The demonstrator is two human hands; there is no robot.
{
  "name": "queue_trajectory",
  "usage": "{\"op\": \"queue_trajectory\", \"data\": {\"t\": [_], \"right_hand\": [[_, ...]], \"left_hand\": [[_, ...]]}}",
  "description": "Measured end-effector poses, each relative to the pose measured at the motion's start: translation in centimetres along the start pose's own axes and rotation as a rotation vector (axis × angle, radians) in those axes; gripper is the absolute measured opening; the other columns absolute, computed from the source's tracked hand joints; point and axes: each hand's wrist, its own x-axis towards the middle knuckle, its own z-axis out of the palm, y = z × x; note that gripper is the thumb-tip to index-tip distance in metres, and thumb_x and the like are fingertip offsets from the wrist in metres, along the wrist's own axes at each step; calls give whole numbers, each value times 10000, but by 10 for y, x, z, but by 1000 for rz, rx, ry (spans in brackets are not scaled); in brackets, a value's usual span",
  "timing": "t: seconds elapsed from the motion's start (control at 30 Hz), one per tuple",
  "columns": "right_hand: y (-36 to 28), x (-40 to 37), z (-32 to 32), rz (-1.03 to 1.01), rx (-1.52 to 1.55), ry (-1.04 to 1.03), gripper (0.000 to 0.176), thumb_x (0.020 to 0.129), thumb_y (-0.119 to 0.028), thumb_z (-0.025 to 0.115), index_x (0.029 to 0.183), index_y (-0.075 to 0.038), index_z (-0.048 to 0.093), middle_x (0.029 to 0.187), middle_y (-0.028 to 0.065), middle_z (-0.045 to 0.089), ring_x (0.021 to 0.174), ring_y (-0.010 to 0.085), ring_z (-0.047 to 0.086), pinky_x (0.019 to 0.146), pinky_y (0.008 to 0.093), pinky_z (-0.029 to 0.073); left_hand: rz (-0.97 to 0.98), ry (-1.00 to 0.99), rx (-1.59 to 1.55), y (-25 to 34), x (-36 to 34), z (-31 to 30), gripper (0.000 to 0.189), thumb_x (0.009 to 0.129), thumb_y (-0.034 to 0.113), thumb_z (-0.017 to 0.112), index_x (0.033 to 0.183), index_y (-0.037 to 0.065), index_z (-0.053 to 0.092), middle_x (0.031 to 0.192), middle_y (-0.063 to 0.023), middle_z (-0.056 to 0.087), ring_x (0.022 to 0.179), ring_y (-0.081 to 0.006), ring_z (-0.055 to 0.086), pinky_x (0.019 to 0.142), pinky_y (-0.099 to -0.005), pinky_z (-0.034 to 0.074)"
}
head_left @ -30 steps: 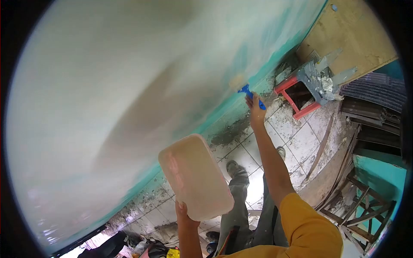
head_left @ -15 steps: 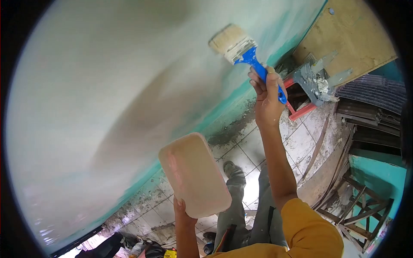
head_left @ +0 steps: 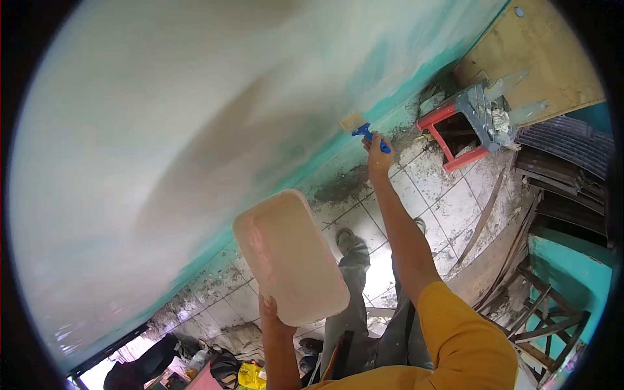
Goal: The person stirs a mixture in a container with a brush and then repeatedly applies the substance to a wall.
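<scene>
My right hand (head_left: 378, 155) is closed around the blue handle of a paintbrush (head_left: 363, 127). The pale bristles are at the lower part of the wall (head_left: 214, 130), by the teal strip along its bottom; they look to be touching it. White paint covers most of the wall, with teal showing through in streaks. In my left hand (head_left: 273, 315) is a shallow rectangular tub (head_left: 296, 260), gripped by its near edge, thumb on the rim. Its inside is pale, with a pinkish streak along the left side. The fingers under the tub are hidden.
A red and grey plastic stool (head_left: 455, 133) with paint-smeared tools on it stands to the right, near a plywood board (head_left: 539, 58). Stained floor tiles (head_left: 448, 208) lie below. A wooden frame (head_left: 552, 318) is at lower right; bags (head_left: 250, 376) lie at lower left.
The paintbrush in my right hand has moved down and away from me, from high on the wall to its lower edge. My left hand and the tub have shifted only slightly.
</scene>
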Motion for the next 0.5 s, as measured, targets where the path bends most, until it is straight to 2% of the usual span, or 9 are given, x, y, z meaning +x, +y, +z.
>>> {"op": "queue_trajectory", "data": {"t": [0.1,0.17,0.2,0.3,0.37,0.43,0.5], "right_hand": [[-78,-16,26,-83,-62,-70,348,1001,-276,568,1162,29,612,1003,133,698,899,206,696,806,312,551],[-152,-49,59,-217,-29,-148,335,1008,-263,555,1145,38,611,997,139,701,888,201,699,792,305,554],[-190,-67,73,-304,-8,-182,328,1013,-254,545,1143,42,605,1005,146,701,892,201,699,796,303,553],[-264,-98,94,-375,149,-233,321,1020,-241,529,1159,44,582,1023,152,698,901,209,699,810,292,549],[-265,-98,97,-405,212,-239,316,1021,-238,527,1167,38,572,1036,149,697,913,215,697,824,293,545],[-248,-92,94,-426,277,-237,312,1021,-236,524,1175,32,563,1048,146,695,925,220,696,837,294,542],[-189,-72,82,-313,338,-254,317,1015,-248,541,1183,20,557,1071,142,690,955,232,688,860,314,538]], "left_hand": [[-12,-9,-10,8,-3,9,712,922,499,615,1415,32,400,1292,-122,555,1128,-287,590,919,-452,531],[-175,112,-131,17,-4,13,1001,693,521,852,1399,9,360,1289,-111,527,1150,-267,579,921,-425,538],[-171,109,-136,19,-5,13,1001,693,521,852,1399,9,360,1289,-111,527,1150,-267,579,921,-425,538],[-158,130,-133,21,-8,8,1019,681,538,854,1396,6,359,1294,-109,525,1144,-266,582,917,-415,540],[-27,-31,-100,17,-10,-2,762,888,502,650,1433,39,387,1329,-119,542,1162,-298,580,928,-454,528],[-29,7,-94,15,-12,-4,778,883,504,653,1439,35,378,1332,-121,537,1165,-298,576,931,-454,526],[-32,50,-84,16,-13,-8,793,878,506,656,1445,31,368,1336,-123,533,1169,-298,573,933,-455,524]]}}
